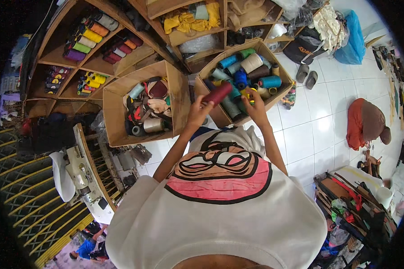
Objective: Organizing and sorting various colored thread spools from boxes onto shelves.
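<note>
A maroon thread spool (217, 93) lies tilted in my left hand (198, 112), whose fingers are wrapped round its near end. It is raised over the left side of a cardboard box (280, 96) full of thread spools. My right hand (257, 107) reaches over the near side of the same box, its fingers closed on a small yellow spool (248, 93), partly hidden by them. Around it in the box are a blue spool (240, 78), a teal spool (270, 81), a cream cone (252, 63) and a dark brown spool (258, 73).
Left of it, a second cardboard box (178, 92) holds straps, fabric scraps and a beige thread cone (154, 125). Wooden shelves (121, 67) with coloured spools rise behind. A sewing machine (78, 175) stands at left. Grey slippers (311, 80) and a black bag (303, 47) are at right.
</note>
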`<act>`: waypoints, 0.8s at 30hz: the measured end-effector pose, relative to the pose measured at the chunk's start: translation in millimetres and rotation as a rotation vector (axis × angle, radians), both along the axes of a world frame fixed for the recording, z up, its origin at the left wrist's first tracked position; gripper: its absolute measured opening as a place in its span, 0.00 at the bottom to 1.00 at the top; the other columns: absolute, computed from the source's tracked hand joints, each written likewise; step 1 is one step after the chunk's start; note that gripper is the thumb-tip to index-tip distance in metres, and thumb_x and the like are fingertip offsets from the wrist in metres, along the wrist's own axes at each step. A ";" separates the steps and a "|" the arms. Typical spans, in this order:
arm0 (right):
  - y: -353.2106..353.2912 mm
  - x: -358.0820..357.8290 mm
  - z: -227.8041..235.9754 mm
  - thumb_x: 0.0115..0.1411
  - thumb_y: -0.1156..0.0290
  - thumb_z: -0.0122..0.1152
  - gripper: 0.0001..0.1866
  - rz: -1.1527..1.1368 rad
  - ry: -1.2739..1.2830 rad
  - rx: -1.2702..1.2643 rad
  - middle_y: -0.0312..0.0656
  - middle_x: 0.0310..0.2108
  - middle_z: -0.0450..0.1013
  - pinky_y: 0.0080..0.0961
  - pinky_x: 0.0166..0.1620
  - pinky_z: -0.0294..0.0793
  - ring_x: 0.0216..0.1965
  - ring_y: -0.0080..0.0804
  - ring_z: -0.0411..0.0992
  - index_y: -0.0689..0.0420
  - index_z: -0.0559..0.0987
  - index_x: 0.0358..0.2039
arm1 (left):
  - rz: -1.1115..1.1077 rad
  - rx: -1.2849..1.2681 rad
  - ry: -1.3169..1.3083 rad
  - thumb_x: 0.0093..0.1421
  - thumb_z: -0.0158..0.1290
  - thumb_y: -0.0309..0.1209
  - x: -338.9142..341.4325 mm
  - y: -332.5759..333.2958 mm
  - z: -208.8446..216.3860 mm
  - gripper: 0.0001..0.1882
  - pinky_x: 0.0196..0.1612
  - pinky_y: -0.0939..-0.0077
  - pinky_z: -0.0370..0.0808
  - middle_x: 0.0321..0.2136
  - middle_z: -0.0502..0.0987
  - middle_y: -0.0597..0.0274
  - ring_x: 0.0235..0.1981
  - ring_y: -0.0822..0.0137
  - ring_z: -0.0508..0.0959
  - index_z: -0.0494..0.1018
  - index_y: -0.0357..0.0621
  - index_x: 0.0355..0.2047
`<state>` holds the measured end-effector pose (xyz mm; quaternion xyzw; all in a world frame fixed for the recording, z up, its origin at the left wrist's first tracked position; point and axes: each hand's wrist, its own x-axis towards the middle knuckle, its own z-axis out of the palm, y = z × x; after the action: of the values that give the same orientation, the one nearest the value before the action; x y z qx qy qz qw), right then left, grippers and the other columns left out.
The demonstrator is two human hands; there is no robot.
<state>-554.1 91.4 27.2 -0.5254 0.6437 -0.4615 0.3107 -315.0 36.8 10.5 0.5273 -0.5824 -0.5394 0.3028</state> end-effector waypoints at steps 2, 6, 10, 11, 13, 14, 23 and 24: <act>-4.7 11.3 9.2 0.61 0.63 0.56 0.21 -0.072 -0.353 0.061 0.47 0.44 0.68 0.31 0.49 0.68 0.44 0.39 0.69 0.59 0.68 0.51 | -0.129 -0.150 -0.095 0.56 0.56 0.43 -17.9 -2.5 5.7 0.27 0.35 0.75 0.72 0.32 0.75 0.62 0.32 0.68 0.75 0.66 0.40 0.50; -7.3 -7.9 -4.8 0.64 0.56 0.50 0.27 -0.170 -0.632 0.133 0.43 0.47 0.64 0.27 0.46 0.70 0.45 0.29 0.66 0.57 0.61 0.58 | -0.466 -0.251 -0.005 0.56 0.57 0.44 -51.8 -20.9 25.4 0.27 0.37 0.73 0.72 0.38 0.74 0.56 0.36 0.68 0.74 0.67 0.41 0.50; 0.4 -20.8 5.0 0.65 0.54 0.49 0.24 -0.421 -0.769 0.032 0.40 0.45 0.65 0.29 0.43 0.74 0.46 0.30 0.67 0.57 0.63 0.54 | -0.540 -0.136 -0.156 0.60 0.51 0.42 -61.0 -73.5 -0.3 0.26 0.44 0.67 0.71 0.43 0.73 0.51 0.42 0.59 0.74 0.65 0.41 0.53; 6.6 -25.9 5.2 0.64 0.53 0.49 0.23 -0.537 -0.858 -0.026 0.39 0.44 0.66 0.29 0.44 0.74 0.45 0.31 0.68 0.56 0.65 0.52 | -0.545 -0.176 -0.285 0.62 0.48 0.40 -61.2 -85.8 -4.0 0.25 0.47 0.64 0.70 0.47 0.71 0.50 0.45 0.58 0.73 0.63 0.40 0.56; 20.7 -33.9 8.5 0.65 0.54 0.48 0.20 -0.531 -0.951 -0.090 0.39 0.44 0.67 0.29 0.43 0.74 0.46 0.32 0.68 0.56 0.67 0.49 | -0.524 -0.317 -0.497 0.60 0.49 0.38 -58.9 -109.3 -33.0 0.25 0.48 0.62 0.70 0.47 0.70 0.47 0.48 0.53 0.72 0.63 0.39 0.55; 29.2 -39.9 4.2 0.65 0.56 0.48 0.18 -0.530 -1.077 -0.102 0.39 0.43 0.68 0.29 0.42 0.75 0.44 0.31 0.69 0.56 0.66 0.48 | -0.504 -0.455 -0.712 0.57 0.51 0.36 -60.9 -118.4 -45.7 0.26 0.50 0.59 0.70 0.47 0.70 0.44 0.50 0.48 0.71 0.63 0.38 0.54; 5.5 4.0 84.1 0.62 0.70 0.52 0.18 -0.101 -1.179 0.047 0.46 0.49 0.65 0.35 0.53 0.71 0.48 0.38 0.68 0.56 0.64 0.52 | 0.087 -0.278 0.158 0.53 0.52 0.34 -31.2 -136.7 -142.6 0.27 0.53 0.53 0.66 0.53 0.63 0.43 0.53 0.41 0.65 0.63 0.34 0.52; 6.4 0.6 83.1 0.62 0.71 0.53 0.19 -0.092 -1.088 0.058 0.45 0.49 0.64 0.35 0.53 0.71 0.49 0.38 0.68 0.56 0.63 0.53 | -0.062 -0.519 -0.155 0.53 0.51 0.33 -52.6 -125.8 -120.4 0.26 0.51 0.55 0.67 0.51 0.64 0.43 0.51 0.41 0.66 0.64 0.34 0.51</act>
<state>-553.5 97.9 110.3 -0.1736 0.4247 -0.6620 0.5927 -367.5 -89.0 -109.8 0.4539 -0.7385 -0.3389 0.3656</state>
